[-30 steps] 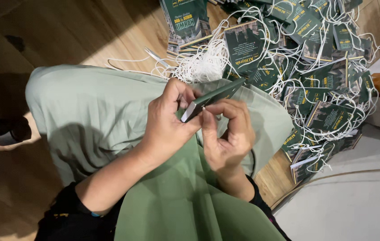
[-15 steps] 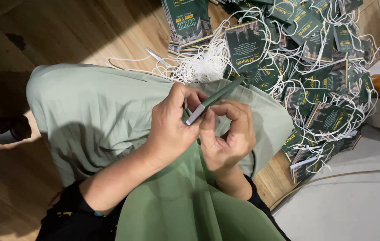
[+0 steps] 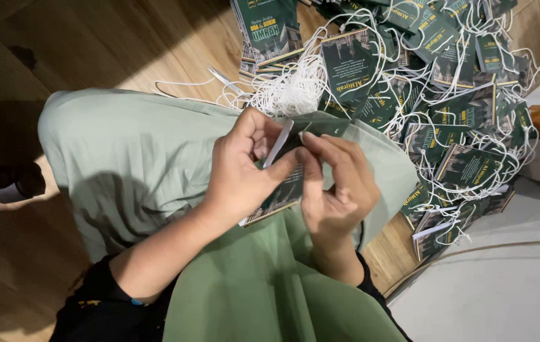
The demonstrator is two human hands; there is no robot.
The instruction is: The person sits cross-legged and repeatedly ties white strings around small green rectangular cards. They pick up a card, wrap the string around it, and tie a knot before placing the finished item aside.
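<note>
A small dark green booklet (image 3: 284, 183) rests over my lap, gripped by both hands. My left hand (image 3: 244, 171) wraps around its left side, thumb on the cover. My right hand (image 3: 336, 183) pinches its upper right part near the top edge with fingertips together. The booklet is tilted, its white page edge (image 3: 278, 144) facing up between my hands. Green cloth (image 3: 130, 158) covers my knees under it.
A big heap of the same green booklets with white string loops (image 3: 435, 95) lies on the wooden floor ahead and to the right. A bunch of loose white strings (image 3: 289, 88) sits just beyond my knee. A pale mat (image 3: 504, 285) is at lower right.
The booklet has turned from lying flatter to standing more on edge between my hands. My right fingers have moved up to its top corner.
</note>
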